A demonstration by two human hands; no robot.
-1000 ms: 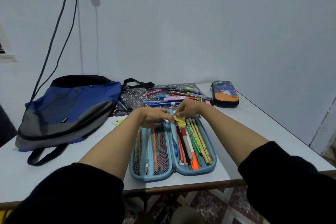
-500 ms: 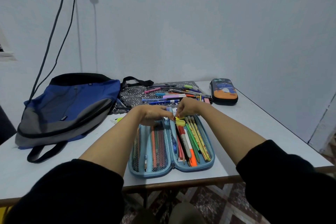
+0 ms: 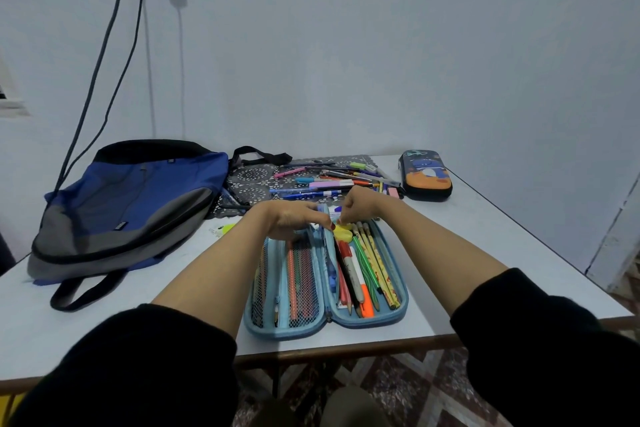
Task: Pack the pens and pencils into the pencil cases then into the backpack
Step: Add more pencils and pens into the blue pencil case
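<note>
A light blue pencil case (image 3: 394, 317) lies open flat near the table's front edge. Its left half has a mesh pocket with pencils behind it; the right half holds several pens and pencils (image 3: 363, 270). My left hand (image 3: 294, 218) and my right hand (image 3: 356, 206) meet at the case's far end, fingers curled, pinching at its centre divider beside a yellow piece (image 3: 343, 234). What exactly each pinches is hidden. More loose pens (image 3: 332, 180) lie on a patterned mat behind. A blue and grey backpack (image 3: 128, 204) lies at the left.
A second, dark pencil case (image 3: 426, 180) with an orange and blue print lies shut at the back right. A yellow-green marker (image 3: 225, 228) lies by the backpack. Two cables (image 3: 104, 80) hang down the wall to the left. The table edge (image 3: 346, 348) is close to me.
Both hands stay together at the far end of the open case; their fingers shift only slightly. The view has tilted a little.
</note>
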